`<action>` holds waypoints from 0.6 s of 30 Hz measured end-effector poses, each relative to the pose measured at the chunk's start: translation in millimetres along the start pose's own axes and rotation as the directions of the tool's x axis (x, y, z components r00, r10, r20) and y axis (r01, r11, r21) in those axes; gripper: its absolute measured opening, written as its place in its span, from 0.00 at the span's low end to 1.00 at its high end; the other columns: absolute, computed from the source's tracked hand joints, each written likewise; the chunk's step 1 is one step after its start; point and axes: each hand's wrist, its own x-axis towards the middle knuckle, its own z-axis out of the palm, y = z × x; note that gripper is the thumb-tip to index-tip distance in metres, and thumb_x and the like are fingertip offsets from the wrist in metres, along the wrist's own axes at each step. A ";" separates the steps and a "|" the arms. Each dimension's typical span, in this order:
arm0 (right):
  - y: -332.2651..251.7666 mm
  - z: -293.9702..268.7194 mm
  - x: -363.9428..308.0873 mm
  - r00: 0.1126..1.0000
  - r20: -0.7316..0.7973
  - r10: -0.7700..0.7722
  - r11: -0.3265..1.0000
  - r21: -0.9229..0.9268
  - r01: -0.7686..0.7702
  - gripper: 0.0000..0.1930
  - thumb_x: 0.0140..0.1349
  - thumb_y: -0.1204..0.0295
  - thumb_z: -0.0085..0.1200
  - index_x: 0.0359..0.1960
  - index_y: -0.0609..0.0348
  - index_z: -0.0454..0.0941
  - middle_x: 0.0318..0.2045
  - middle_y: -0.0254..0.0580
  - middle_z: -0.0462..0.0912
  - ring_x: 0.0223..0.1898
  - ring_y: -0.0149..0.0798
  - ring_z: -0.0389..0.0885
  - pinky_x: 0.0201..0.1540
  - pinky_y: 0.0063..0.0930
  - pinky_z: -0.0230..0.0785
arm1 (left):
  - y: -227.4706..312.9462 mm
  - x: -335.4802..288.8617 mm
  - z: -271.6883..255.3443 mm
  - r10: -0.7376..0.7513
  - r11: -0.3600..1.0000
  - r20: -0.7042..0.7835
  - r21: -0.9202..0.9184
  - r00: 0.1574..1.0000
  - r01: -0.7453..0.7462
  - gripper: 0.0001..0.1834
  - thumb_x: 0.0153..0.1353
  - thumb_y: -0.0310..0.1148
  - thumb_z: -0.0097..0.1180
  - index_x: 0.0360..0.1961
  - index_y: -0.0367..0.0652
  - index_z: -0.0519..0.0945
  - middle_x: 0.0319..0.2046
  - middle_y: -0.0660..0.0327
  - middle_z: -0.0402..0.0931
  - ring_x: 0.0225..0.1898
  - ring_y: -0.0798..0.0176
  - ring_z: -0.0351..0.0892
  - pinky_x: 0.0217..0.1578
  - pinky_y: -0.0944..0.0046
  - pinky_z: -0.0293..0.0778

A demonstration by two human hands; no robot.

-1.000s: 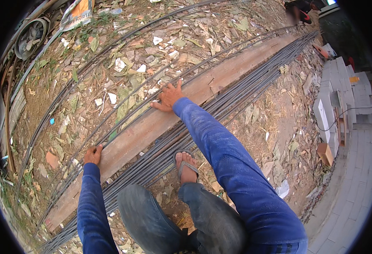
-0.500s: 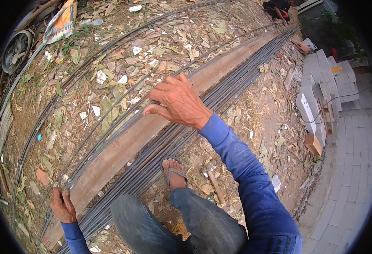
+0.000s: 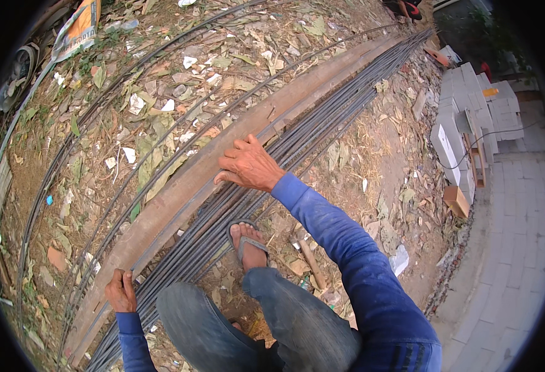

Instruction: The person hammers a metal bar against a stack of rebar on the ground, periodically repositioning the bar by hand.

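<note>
Holding slim metal rod, L grip & R grip curled round it, flat brn plank below

The rods are dark grey, the plank brown, the sleeves blue, the blocks pale grey.

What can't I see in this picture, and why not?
In the head view:
- How the right hand grips the rod: its back hides the palm.
- The other person: the top edge cuts most of them off.
- The whole bag: the top edge cuts it too.
- The wearer's second foot: mostly behind the jeans.
- Each bar's far end: the bars look too small there.
</note>
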 end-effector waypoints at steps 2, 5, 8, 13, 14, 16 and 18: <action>4.5 7.1 9.1 1.000 -0.004 -0.002 1.000 0.011 0.002 0.22 0.63 0.42 0.53 0.32 0.48 0.81 0.27 0.33 0.79 0.36 0.42 0.73 0.43 0.40 0.61 | -11.9 7.5 9.5 -0.006 0.999 -0.006 0.048 1.000 0.007 0.18 0.70 0.41 0.54 0.26 0.40 0.71 0.14 0.50 0.65 0.16 0.47 0.67 0.21 0.53 0.61; 3.4 12.6 20.5 1.000 0.015 0.000 0.999 0.033 0.000 0.22 0.63 0.42 0.53 0.34 0.47 0.82 0.28 0.33 0.80 0.36 0.42 0.74 0.43 0.40 0.60 | -22.5 17.7 15.4 0.032 0.999 -0.033 0.038 0.999 -0.031 0.18 0.70 0.41 0.54 0.26 0.40 0.71 0.13 0.51 0.63 0.15 0.49 0.63 0.21 0.54 0.59; 5.6 -5.6 24.7 1.000 0.016 0.001 1.000 0.022 -0.001 0.22 0.64 0.42 0.52 0.36 0.47 0.83 0.29 0.33 0.80 0.37 0.41 0.75 0.44 0.40 0.60 | -20.8 12.4 6.1 -0.018 0.999 -0.011 -0.046 1.000 0.018 0.18 0.70 0.41 0.55 0.26 0.39 0.71 0.14 0.52 0.61 0.16 0.51 0.59 0.21 0.56 0.58; -5.4 -18.1 3.9 1.000 -0.030 0.009 1.000 0.012 -0.008 0.22 0.62 0.42 0.54 0.33 0.48 0.80 0.27 0.33 0.77 0.35 0.40 0.72 0.43 0.39 0.59 | -7.4 2.5 -0.2 0.041 0.998 -0.041 -0.037 0.998 -0.042 0.18 0.68 0.38 0.57 0.25 0.39 0.71 0.14 0.51 0.62 0.16 0.52 0.59 0.21 0.57 0.59; -7.7 -23.2 -1.2 1.000 -0.023 0.014 1.000 0.007 -0.014 0.22 0.61 0.43 0.55 0.30 0.48 0.78 0.27 0.33 0.75 0.34 0.39 0.71 0.42 0.39 0.59 | -3.0 -0.1 -0.9 0.043 0.998 -0.054 -0.052 0.998 -0.046 0.18 0.68 0.38 0.57 0.25 0.39 0.71 0.14 0.51 0.62 0.16 0.52 0.59 0.21 0.57 0.59; -16.3 -31.4 -11.5 1.000 0.022 0.012 0.999 -0.030 -0.011 0.21 0.62 0.43 0.54 0.33 0.47 0.80 0.27 0.32 0.77 0.35 0.40 0.72 0.43 0.39 0.60 | 6.4 -10.4 -9.7 0.029 0.999 -0.041 -0.045 0.999 -0.031 0.17 0.67 0.37 0.57 0.25 0.38 0.71 0.15 0.51 0.63 0.16 0.51 0.62 0.21 0.56 0.61; -21.9 -34.4 -18.9 0.995 0.078 0.065 0.997 0.024 -0.067 0.21 0.62 0.43 0.54 0.32 0.48 0.80 0.27 0.32 0.77 0.35 0.41 0.72 0.43 0.39 0.60 | 3.4 -20.2 -11.8 0.048 0.997 -0.058 -0.050 0.997 -0.051 0.17 0.67 0.38 0.57 0.25 0.38 0.72 0.15 0.51 0.64 0.16 0.50 0.64 0.21 0.56 0.61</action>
